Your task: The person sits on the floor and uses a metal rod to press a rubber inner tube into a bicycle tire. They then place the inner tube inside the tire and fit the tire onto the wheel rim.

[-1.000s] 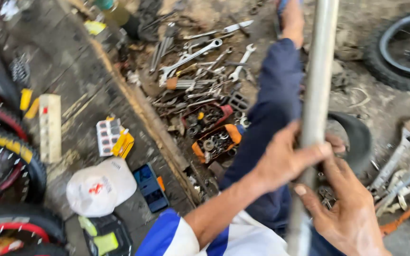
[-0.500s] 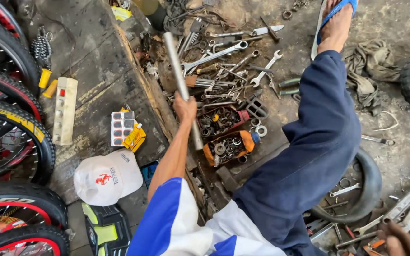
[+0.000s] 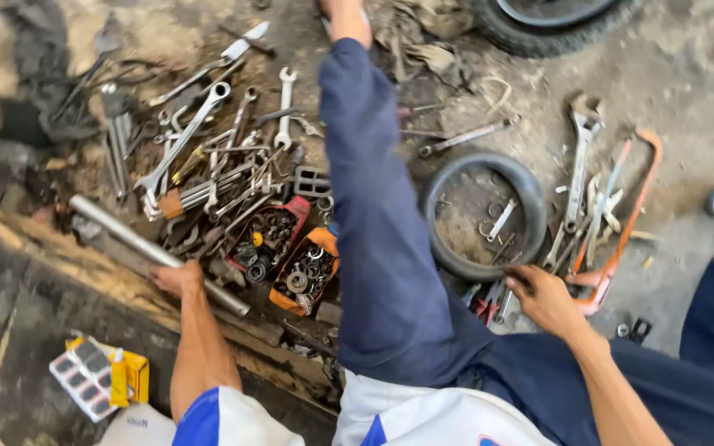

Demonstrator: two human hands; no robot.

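Note:
My left hand [image 3: 180, 277] grips a long grey metal pipe [image 3: 130, 240] that lies low along the edge of a dirty wooden board [image 3: 35, 289], beside a heap of wrenches [image 3: 200, 157]. My right hand [image 3: 544, 297] reaches down among loose tools next to a small black tyre [image 3: 456, 177] lying flat on the ground; whether it holds one of them cannot be made out. My leg in dark blue trousers [image 3: 373, 223] stretches forward between the two hands.
Two orange-red trays of washers and nuts [image 3: 291, 256] sit by the pipe. More spanners and an orange-handled tool [image 3: 621, 215] lie right of the tyre. A patch kit [image 3: 97, 372] rests on the board. Another tyre [image 3: 555, 25] lies at the top.
The pipe, held upright in both hands a second ago, has been lowered to the ground by my left hand. My right hand has let go and moved to the tools by the tyre.

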